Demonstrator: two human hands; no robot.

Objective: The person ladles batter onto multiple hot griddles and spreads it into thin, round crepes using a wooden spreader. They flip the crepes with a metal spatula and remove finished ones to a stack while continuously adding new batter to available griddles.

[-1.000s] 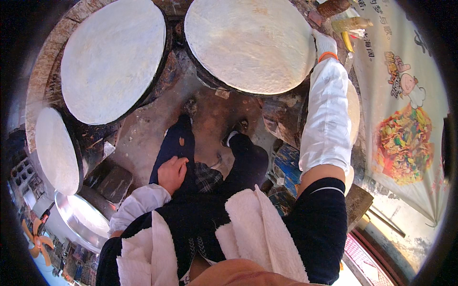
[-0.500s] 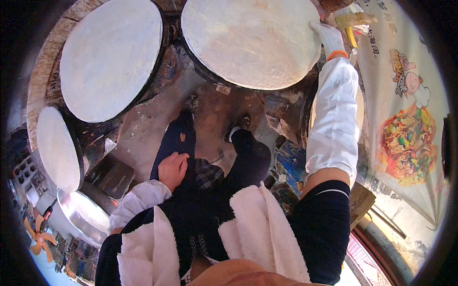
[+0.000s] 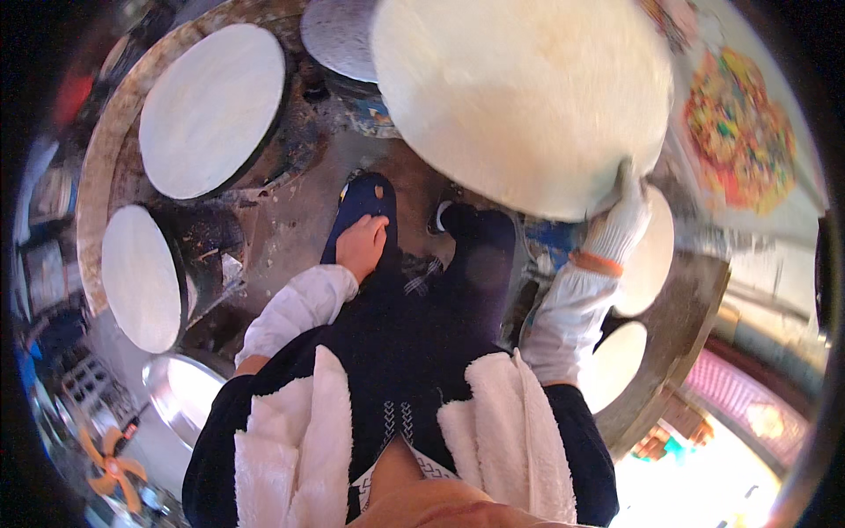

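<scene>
My right hand (image 3: 623, 207), in a white knit glove with an orange band at the cuff, is closed on the near right edge of a large, thin, pale round pancake (image 3: 519, 106). The sheet is raised, with its far part running out at the top of the picture. Beyond its left side shows the bare grey top of a round griddle (image 3: 341, 37). Resting on my dark trouser leg is my bare left hand (image 3: 363, 246), its fingers loosely bent and laid against the knee, holding nothing.
Other pale sheets lie on round griddles: one at upper left (image 3: 213, 110), one at left (image 3: 143, 280), and two at right, a farther one (image 3: 650, 255) and a nearer one (image 3: 616, 365). A shiny metal pan (image 3: 185, 396) and an orange-bladed fan (image 3: 113, 471) stand at lower left.
My right hand has drawn toward me and down, and the pancake has come up off its griddle with it. The view has shifted right. My left hand stays on the knee.
</scene>
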